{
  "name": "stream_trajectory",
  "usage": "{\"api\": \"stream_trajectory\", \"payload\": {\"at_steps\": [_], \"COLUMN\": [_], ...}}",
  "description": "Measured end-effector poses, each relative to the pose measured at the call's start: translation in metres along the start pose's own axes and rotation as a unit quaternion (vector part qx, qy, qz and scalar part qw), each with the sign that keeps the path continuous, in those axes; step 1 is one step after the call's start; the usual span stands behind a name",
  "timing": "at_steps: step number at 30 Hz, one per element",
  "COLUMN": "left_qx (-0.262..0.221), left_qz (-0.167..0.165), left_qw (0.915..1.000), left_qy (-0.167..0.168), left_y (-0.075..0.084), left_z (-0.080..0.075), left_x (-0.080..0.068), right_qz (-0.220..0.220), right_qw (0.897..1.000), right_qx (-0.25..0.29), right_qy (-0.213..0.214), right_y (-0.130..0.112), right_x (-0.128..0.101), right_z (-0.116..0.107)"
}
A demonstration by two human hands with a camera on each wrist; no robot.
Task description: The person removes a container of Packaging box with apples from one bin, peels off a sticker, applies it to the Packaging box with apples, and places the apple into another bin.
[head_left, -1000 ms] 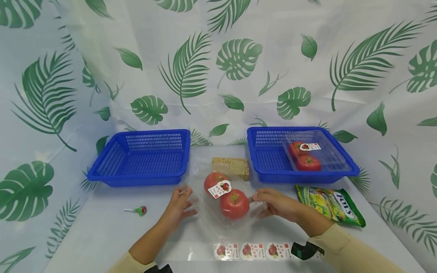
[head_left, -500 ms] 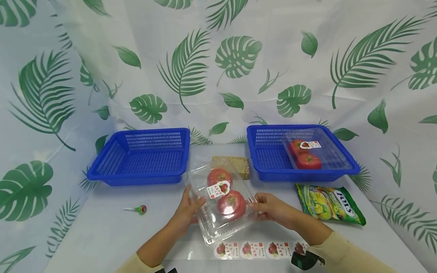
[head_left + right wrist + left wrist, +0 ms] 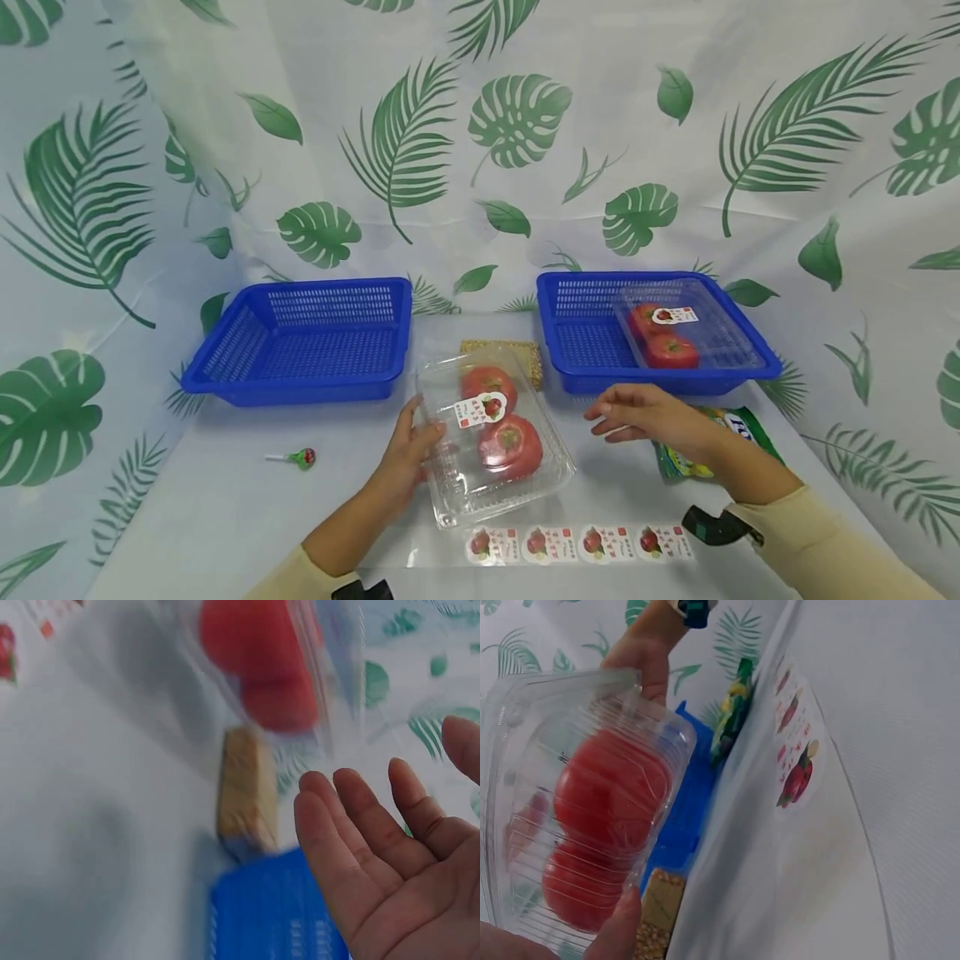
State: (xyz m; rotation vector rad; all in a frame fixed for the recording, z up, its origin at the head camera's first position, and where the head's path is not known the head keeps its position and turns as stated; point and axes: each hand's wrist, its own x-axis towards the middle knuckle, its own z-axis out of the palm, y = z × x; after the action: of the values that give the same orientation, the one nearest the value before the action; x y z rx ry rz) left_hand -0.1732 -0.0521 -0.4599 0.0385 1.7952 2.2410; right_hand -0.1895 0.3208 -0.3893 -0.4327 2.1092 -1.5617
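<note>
A shut clear plastic box (image 3: 491,433) holds two red tomatoes (image 3: 510,443) under a small fruit label (image 3: 480,409). My left hand (image 3: 423,433) grips its left edge and holds it tilted just above the table; the left wrist view shows the box (image 3: 585,825) with my thumb (image 3: 619,926) on its wall. To the right of the box, my right hand (image 3: 611,417) hovers with straight fingers and holds nothing. Its bare palm (image 3: 390,847) fills the right wrist view, with the blurred box (image 3: 262,667) beyond it.
An empty blue basket (image 3: 300,342) stands at back left. The blue basket (image 3: 585,342) at back right holds another tomato box (image 3: 667,337). A grain bar (image 3: 502,354) lies behind the held box, a lollipop (image 3: 296,457) at left, a green snack bag (image 3: 742,421) under my right wrist, a sticker strip (image 3: 577,542) near me.
The box's lid came shut and both hands lifted it. Now my right hand has let go and drawn away to the right; my left hand alone holds the box.
</note>
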Motion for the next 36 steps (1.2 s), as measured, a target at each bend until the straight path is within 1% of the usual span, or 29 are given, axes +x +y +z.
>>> {"api": "stream_trajectory", "payload": {"at_steps": [4, 7, 9, 10, 11, 12, 13, 14, 16, 17, 18, 20, 22, 23, 26, 29, 31, 36], "left_qx": [-0.027, -0.029, -0.026, -0.024, -0.023, -0.023, -0.021, -0.019, -0.018, -0.019, -0.018, -0.016, -0.015, -0.014, -0.017, -0.02, -0.022, -0.022], "left_qz": [-0.012, -0.01, -0.007, -0.008, -0.007, -0.007, -0.007, -0.01, -0.011, -0.007, -0.007, -0.005, 0.001, 0.003, 0.01, 0.013, 0.011, 0.004], "left_qw": [0.9995, 0.9992, 0.9992, 0.9992, 0.9991, 0.9991, 0.9991, 0.9992, 0.9992, 0.9991, 0.9991, 0.9991, 0.9989, 0.9988, 0.9986, 0.9987, 0.9988, 0.9991], "left_qy": [-0.013, -0.026, -0.03, -0.031, -0.034, -0.035, -0.035, -0.034, -0.034, -0.037, -0.037, -0.039, -0.045, -0.047, -0.048, -0.046, -0.042, -0.035], "left_y": [0.004, 0.01, 0.015, 0.017, 0.02, 0.022, 0.024, 0.027, 0.032, 0.034, 0.036, 0.04, 0.043, 0.044, 0.045, 0.046, 0.046, 0.042], "left_z": [0.002, 0.004, 0.005, 0.006, 0.006, 0.007, 0.007, 0.008, 0.01, 0.012, 0.013, 0.017, 0.02, 0.022, 0.027, 0.032, 0.034, 0.037], "left_x": [0.001, 0.002, 0.006, 0.008, 0.011, 0.015, 0.018, 0.021, 0.027, 0.03, 0.033, 0.038, 0.044, 0.047, 0.053, 0.057, 0.058, 0.058], "right_qz": [-0.007, -0.012, 0.0, 0.01, 0.022, 0.037, 0.054, 0.072, 0.1, 0.11, 0.12, 0.134, 0.152, 0.16, 0.184, 0.194, 0.197, 0.223], "right_qw": [0.998, 0.992, 0.985, 0.978, 0.968, 0.954, 0.938, 0.92, 0.885, 0.873, 0.863, 0.848, 0.836, 0.833, 0.831, 0.841, 0.846, 0.864], "right_qx": [-0.013, -0.037, -0.073, -0.105, -0.141, -0.182, -0.222, -0.261, -0.325, -0.344, -0.359, -0.382, -0.397, -0.403, -0.411, -0.402, -0.394, -0.334], "right_qy": [0.069, 0.118, 0.157, 0.18, 0.207, 0.234, 0.26, 0.283, 0.318, 0.329, 0.335, 0.343, 0.347, 0.345, 0.328, 0.306, 0.301, 0.303], "right_y": [-0.005, -0.005, -0.006, -0.006, -0.006, -0.005, -0.003, -0.002, 0.004, 0.006, 0.009, 0.013, 0.015, 0.016, 0.016, 0.016, 0.018, 0.021], "right_x": [-0.007, -0.012, -0.016, -0.018, -0.02, -0.02, -0.021, -0.021, -0.02, -0.019, -0.018, -0.015, -0.013, -0.012, -0.006, -0.002, -0.001, -0.001], "right_z": [-0.032, -0.055, -0.07, -0.077, -0.084, -0.092, -0.099, -0.106, -0.12, -0.126, -0.132, -0.142, -0.149, -0.151, -0.157, -0.161, -0.164, -0.171]}}
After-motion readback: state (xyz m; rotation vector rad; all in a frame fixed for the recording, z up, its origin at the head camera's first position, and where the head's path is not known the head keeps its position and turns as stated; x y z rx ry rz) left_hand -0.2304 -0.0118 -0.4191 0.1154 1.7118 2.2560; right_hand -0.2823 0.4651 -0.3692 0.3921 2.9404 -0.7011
